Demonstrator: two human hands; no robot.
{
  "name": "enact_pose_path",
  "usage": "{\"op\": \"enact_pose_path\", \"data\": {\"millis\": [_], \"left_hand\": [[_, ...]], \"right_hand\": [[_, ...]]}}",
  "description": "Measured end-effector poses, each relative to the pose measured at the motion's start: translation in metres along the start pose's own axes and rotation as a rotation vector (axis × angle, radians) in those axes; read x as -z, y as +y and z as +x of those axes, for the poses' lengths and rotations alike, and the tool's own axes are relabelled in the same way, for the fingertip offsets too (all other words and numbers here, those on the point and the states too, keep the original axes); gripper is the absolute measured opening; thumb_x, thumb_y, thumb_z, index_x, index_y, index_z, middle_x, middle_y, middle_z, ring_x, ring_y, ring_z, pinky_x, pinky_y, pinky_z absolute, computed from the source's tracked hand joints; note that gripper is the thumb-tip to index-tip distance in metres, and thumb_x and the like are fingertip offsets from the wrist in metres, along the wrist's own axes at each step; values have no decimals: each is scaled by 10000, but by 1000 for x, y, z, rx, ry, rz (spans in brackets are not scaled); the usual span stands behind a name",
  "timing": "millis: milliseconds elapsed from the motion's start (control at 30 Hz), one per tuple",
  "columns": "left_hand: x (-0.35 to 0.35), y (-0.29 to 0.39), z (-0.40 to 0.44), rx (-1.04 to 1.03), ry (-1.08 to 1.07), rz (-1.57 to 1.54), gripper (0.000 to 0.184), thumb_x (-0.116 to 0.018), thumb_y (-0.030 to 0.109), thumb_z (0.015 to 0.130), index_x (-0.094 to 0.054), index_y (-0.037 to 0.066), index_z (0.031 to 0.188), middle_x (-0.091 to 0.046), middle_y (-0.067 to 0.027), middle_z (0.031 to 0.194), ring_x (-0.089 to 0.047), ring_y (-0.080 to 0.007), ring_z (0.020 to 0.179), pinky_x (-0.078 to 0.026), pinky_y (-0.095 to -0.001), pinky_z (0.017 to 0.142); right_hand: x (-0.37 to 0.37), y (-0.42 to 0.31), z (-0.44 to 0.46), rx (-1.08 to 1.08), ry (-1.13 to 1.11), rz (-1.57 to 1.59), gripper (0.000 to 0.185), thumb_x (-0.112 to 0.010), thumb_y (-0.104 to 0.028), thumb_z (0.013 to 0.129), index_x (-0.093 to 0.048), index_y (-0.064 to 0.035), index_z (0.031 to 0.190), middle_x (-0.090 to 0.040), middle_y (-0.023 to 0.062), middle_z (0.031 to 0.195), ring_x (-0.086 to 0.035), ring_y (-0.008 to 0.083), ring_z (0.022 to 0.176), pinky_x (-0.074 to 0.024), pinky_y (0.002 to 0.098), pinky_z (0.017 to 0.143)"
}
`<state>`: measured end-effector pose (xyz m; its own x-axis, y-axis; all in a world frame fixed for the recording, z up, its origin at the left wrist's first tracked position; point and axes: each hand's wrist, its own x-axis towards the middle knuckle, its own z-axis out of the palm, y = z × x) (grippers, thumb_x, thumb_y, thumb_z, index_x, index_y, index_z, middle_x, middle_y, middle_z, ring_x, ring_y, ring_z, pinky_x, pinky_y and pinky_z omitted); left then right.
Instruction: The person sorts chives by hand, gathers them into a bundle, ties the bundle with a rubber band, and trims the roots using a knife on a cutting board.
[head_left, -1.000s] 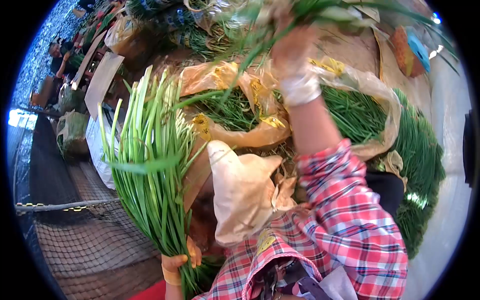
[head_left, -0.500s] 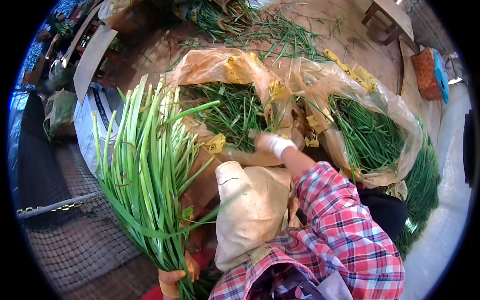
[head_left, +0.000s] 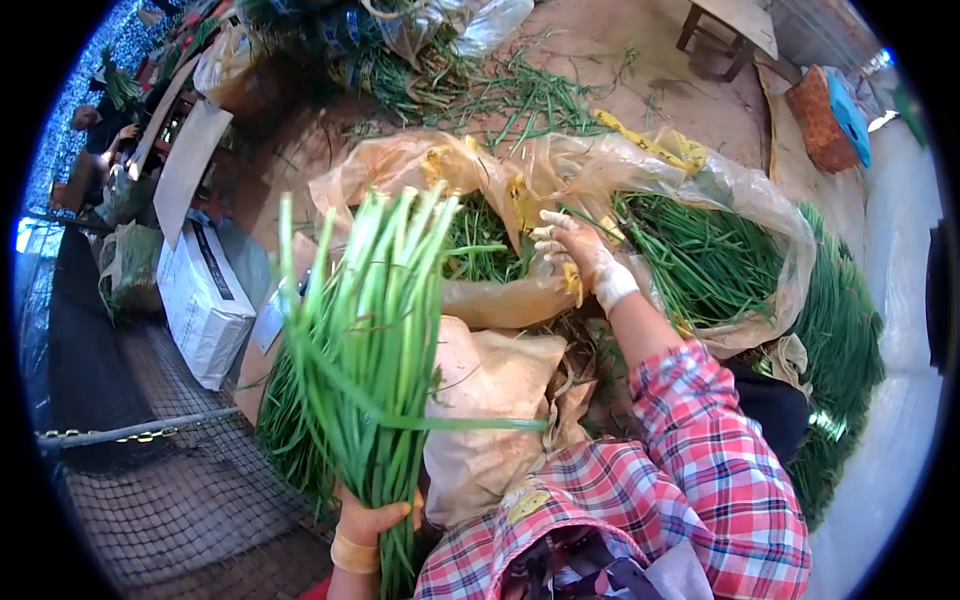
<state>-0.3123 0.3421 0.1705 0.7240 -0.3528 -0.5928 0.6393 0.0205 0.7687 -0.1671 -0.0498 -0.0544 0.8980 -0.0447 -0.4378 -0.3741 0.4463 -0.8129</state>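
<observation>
My left hand (head_left: 368, 520) is wrapped round the lower part of a large bunch of long green stalks (head_left: 385, 350), whose pale ends point up. One loose leaf sticks out sideways from the bunch, across the beige cloth (head_left: 495, 410) on my lap. My right hand (head_left: 580, 243), with white wrapping at the wrist and on the fingertips, has its fingers apart and holds nothing. It is over the edge between two orange plastic bags, the left one (head_left: 500, 303) and the right one (head_left: 795, 235), both with green leaves inside.
More long greens (head_left: 840, 330) lie at the right. A white package (head_left: 205, 300) and a netted surface (head_left: 190, 480) are at the left. At the top right are a low wooden table (head_left: 735, 25) and an orange-and-blue object (head_left: 825, 118). Another person (head_left: 105, 130) is at the far left.
My left hand has moved the bunch to the right and turned it more upright. My right hand came down from the top, where it held greens, and is now empty by the bags.
</observation>
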Motion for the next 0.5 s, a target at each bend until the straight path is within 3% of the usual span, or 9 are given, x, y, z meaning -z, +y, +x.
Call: {"op": "enact_pose_path", "data": {"millis": [67,167,200,267,333,367,400,467,500], "left_hand": [[-8,-3,6,10,-34,-12,399,-760,122,633,-553,-71,916,-605,-160,715,-585,-257,505,-484,-348,459],[-4,-19,16,-10,-119,89,411,-748,90,637,-552,-54,968,-619,-167,746,-604,-263,551,-507,-338,489],[-13,-16,16,-25,-137,112,422,-748,93,639,-550,-51,983,-617,-165,736,-608,-257,563,-509,-333,491],[-14,-27,14,-92,-116,195,420,-751,94,639,-554,-47,982,-617,-165,730,-608,-258,560,-508,-333,486],[-14,-35,6,-80,-137,187,397,-748,87,643,-559,-52,963,-615,-162,726,-605,-258,553,-506,-331,485],[-13,-38,-1,-70,-138,161,375,-745,80,647,-564,-57,945,-613,-160,723,-602,-258,546,-504,-330,485],[-10,-40,-9,-71,-155,169,375,-745,80,647,-564,-57,945,-613,-160,723,-602,-258,546,-504,-330,485],[-1,-43,-24,-30,-266,34,323,-731,61,665,-568,-79,907,-604,-155,691,-594,-262,525,-501,-335,488],[-2,-47,-30,-97,-249,46,271,-714,62,692,-575,-91,867,-588,-152,641,-588,-262,510,-498,-338,493]], "right_hand": [[-14,-25,-45,2,-179,114,653,-637,-290,846,-328,-66,1376,-574,123,1180,-598,213,967,-505,353,796],[-50,-31,-122,-12,-384,195,971,-692,-475,751,-122,-125,1455,-397,202,1360,-489,332,1169,-467,488,891],[-58,-22,-133,43,-473,291,957,-690,-353,799,-30,-147,1461,-288,206,1431,-484,325,1169,-526,416,789],[-92,-47,-171,145,-326,298,968,-691,-363,800,-23,-123,1457,-460,186,1306,-576,273,1014,-538,368,693],[-89,-34,-154,185,-262,32,803,-675,-364,817,-230,-77,1420,-619,101,995,-603,171,740,-505,301,573],[-92,-46,-156,280,-83,-242,590,-644,-375,836,-461,-32,1279,-593,11,734,-523,92,552,-442,251,487],[-87,-59,-166,118,-8,-234,409,-620,-354,848,-594,-45,1115,-584,18,713,-468,70,509,-406,214,460],[-59,-78,-183,123,100,155,378,-626,-298,851,-567,-80,1154,-462,-44,633,-475,54,553,-395,199,474],[-35,-85,-184,213,170,319,395,-629,-332,840,-572,-89,1147,-431,-47,618,-480,56,553,-399,203,484]]}}
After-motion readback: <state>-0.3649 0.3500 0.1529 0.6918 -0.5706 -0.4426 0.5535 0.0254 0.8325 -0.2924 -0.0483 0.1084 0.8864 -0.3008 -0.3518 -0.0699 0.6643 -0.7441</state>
